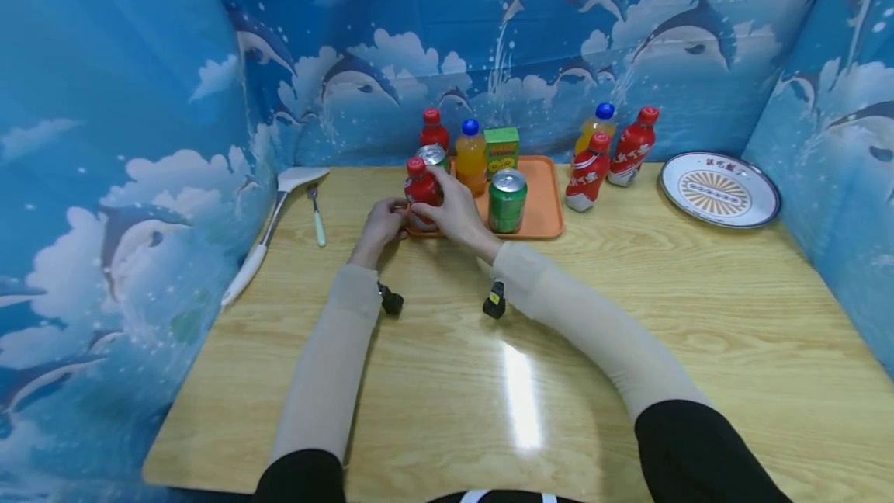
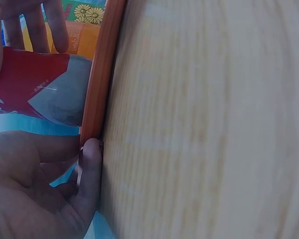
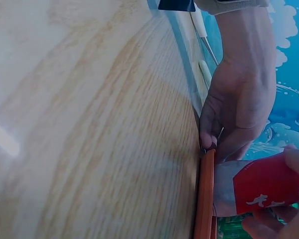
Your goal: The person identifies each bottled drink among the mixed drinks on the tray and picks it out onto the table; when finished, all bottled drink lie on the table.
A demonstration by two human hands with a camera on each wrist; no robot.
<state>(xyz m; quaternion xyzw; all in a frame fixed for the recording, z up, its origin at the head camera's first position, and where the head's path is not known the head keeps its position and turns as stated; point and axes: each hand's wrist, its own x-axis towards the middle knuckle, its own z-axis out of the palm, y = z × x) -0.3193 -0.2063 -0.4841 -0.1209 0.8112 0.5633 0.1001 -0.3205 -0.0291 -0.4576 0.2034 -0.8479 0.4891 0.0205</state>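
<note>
My right hand point(image 1: 462, 212) holds a red-capped bottle point(image 1: 421, 183) with a red and clear body, upright at the left front corner of an orange tray point(image 1: 545, 200). In the right wrist view its fingers point(image 3: 296, 162) wrap the bottle's upper part. My left hand point(image 1: 380, 227) pinches the tray's left corner; the left wrist view shows the thumb and fingers on the tray rim point(image 2: 96, 94). Also on the tray are a green can point(image 1: 507, 204), an orange drink bottle point(image 1: 470, 155), a green box point(image 1: 501, 147), another can point(image 1: 432, 155) and a second red bottle point(image 1: 434, 130), partly hidden.
Right of the tray stand two red bottles point(image 1: 588, 173) and an orange drink bottle point(image 1: 597, 126) behind them. A white plate point(image 1: 719, 189) lies at the far right. To the left lie a white-handled spatula point(image 1: 268, 227) and a small fork point(image 1: 317, 217). Dolphin-print cloth point(image 1: 405, 60) encloses the table.
</note>
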